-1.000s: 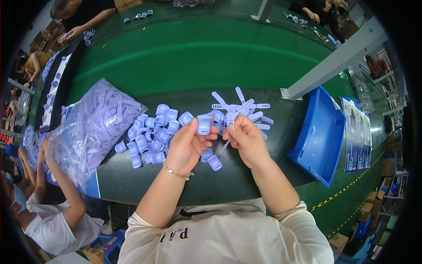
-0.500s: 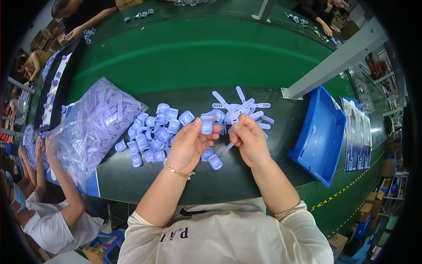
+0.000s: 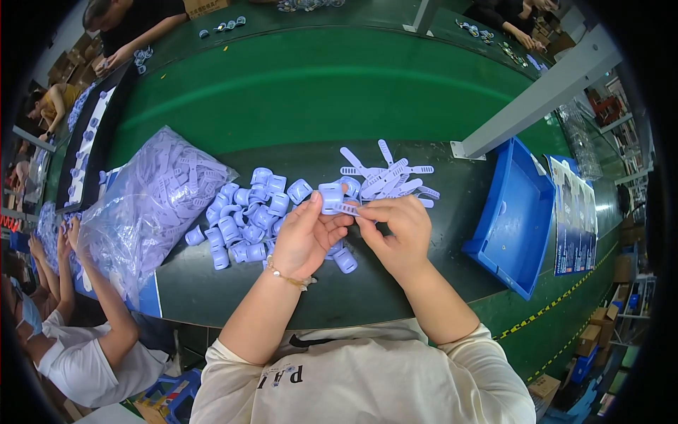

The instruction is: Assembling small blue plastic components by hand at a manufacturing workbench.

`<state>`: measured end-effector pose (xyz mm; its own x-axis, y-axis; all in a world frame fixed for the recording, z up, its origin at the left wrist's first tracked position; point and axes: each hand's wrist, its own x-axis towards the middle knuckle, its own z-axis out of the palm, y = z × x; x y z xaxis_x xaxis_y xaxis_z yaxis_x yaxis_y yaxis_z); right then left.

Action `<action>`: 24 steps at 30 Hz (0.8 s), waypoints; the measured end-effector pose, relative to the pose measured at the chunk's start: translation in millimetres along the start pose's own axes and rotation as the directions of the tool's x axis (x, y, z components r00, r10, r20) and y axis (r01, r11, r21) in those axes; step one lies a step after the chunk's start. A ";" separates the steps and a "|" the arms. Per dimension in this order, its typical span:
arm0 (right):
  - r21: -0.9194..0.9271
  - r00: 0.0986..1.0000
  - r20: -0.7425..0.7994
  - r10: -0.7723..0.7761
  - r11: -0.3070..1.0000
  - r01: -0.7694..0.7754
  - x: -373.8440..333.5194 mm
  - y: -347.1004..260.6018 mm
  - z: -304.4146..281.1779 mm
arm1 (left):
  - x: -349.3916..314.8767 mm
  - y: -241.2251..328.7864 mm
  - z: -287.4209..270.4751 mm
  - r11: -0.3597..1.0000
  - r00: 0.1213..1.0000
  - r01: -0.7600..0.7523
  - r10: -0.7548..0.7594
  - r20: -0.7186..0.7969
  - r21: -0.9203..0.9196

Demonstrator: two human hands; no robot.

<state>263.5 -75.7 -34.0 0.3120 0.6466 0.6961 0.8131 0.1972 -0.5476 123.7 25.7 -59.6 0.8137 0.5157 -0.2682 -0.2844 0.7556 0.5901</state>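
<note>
Carrying all the things of this work, the dark surface [image 3: 353,304] lies before the person. At its left is a big clear bag [image 3: 166,191] filled with purple straps; at its right side is a blue tray [image 3: 519,240]. Between them are a heap of curved caps [image 3: 259,213] and, more to the right, a fan-like pile of loose straps [image 3: 388,180]. The left hand [image 3: 300,240] has its grip pinching one cap [image 3: 330,194] between thumb and fingers, raised above the surface near the heap. The right hand [image 3: 402,230] has its grip pressed together on one strap [image 3: 345,208], whose slotted end is at the lower part of this cap. Whether this end has entered the cap, I cannot say surely, because it is small here. So this pair seems begun but not finished. The heaped caps which I can see carry no strap, therefore much work appears to be left.
</note>
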 end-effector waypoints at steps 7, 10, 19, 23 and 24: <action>0.038 0.998 -0.041 -0.038 0.998 0.040 0.8 3.0 -0.9 | -0.9 -1.4 -0.1 1.000 0.998 -0.024 0.025 0.066 -0.011; -0.029 0.993 -0.066 -0.095 0.995 0.093 2.6 2.3 -4.7 | -1.6 -0.5 4.1 0.999 0.994 -0.026 0.028 0.106 -0.023; -0.062 0.996 -0.063 -0.060 0.996 0.056 2.2 6.9 -4.5 | -1.0 -3.2 2.9 0.999 0.997 -0.038 0.040 0.072 -0.021; -0.058 0.998 -0.054 -0.040 0.998 0.037 3.8 6.7 -6.8 | -1.5 -2.9 4.7 0.999 0.997 -0.046 0.046 0.068 -0.006; -0.049 0.998 -0.053 -0.032 0.998 0.030 4.0 6.2 -6.5 | -1.9 -3.6 4.8 0.999 0.997 -0.045 0.045 0.067 -0.006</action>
<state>273.0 -76.6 -31.6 0.3110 0.6002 0.7369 0.8451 0.1801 -0.5034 125.6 20.1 -57.6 0.8324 0.5207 -0.1896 -0.3234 0.7343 0.5969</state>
